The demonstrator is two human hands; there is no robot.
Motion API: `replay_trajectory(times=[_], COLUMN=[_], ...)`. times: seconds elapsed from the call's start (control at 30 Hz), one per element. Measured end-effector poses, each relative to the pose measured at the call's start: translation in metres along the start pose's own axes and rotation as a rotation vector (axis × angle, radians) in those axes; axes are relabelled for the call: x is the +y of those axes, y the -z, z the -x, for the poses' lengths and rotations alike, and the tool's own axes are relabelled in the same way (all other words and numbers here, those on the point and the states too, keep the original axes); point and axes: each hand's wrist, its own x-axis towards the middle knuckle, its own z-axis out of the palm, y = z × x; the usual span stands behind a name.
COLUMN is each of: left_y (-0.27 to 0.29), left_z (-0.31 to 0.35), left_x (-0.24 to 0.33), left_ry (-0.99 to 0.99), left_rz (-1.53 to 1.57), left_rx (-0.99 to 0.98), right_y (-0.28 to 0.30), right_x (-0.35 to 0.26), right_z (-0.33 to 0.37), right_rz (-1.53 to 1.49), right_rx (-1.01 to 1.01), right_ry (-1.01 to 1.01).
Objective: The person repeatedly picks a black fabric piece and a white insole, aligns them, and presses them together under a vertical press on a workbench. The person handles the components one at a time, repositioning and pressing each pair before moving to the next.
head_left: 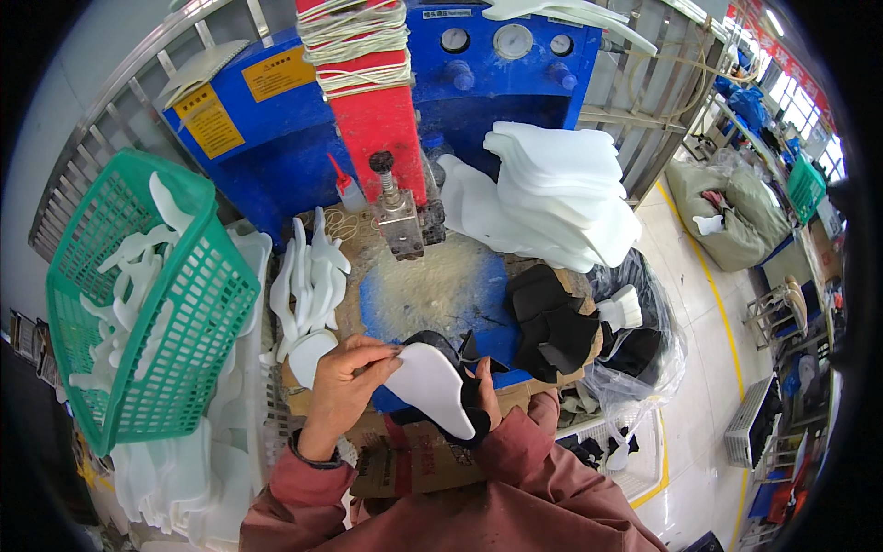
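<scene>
My left hand pinches the upper left edge of a curved white foam pad between thumb and fingers. A black fabric piece lies along the pad's right side and under its lower end. Around that black piece my right hand is closed, its fingers partly hidden. Both pieces are held over the front of the machine's blue work surface. Close to my left hand rest a rounded white piece and a pile of slim white pads. A stack of black pieces sits right of my right hand.
Above the work surface hangs a metal press head on a red arm. A tall white pad stack stands behind right. A green basket of white pieces is at left; a clear plastic bag is at right.
</scene>
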Motion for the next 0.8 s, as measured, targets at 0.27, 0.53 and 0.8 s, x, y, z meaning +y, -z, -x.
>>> replay_trajectory(times=[0.27, 0.53, 0.8], left_y=[-0.016, -0.023, -0.03], left_z=[-0.004, -0.005, -0.008], left_x=[-0.014, -0.015, -0.018], left_ry=[-0.125, -0.131, -0.04], left_rz=[-0.195, -0.294, -0.411], left_rx=[0.154, 0.223, 0.237], right_y=[0.0, -0.004, 0.008], right_x=[0.003, 0.001, 0.012], right_z=[-0.001, 0.0, -0.007], right_rz=[0.078, 0.108, 0.083], right_rx=[-0.011, -0.043, 0.042], right_ry=[0.012, 0.03, 0.032])
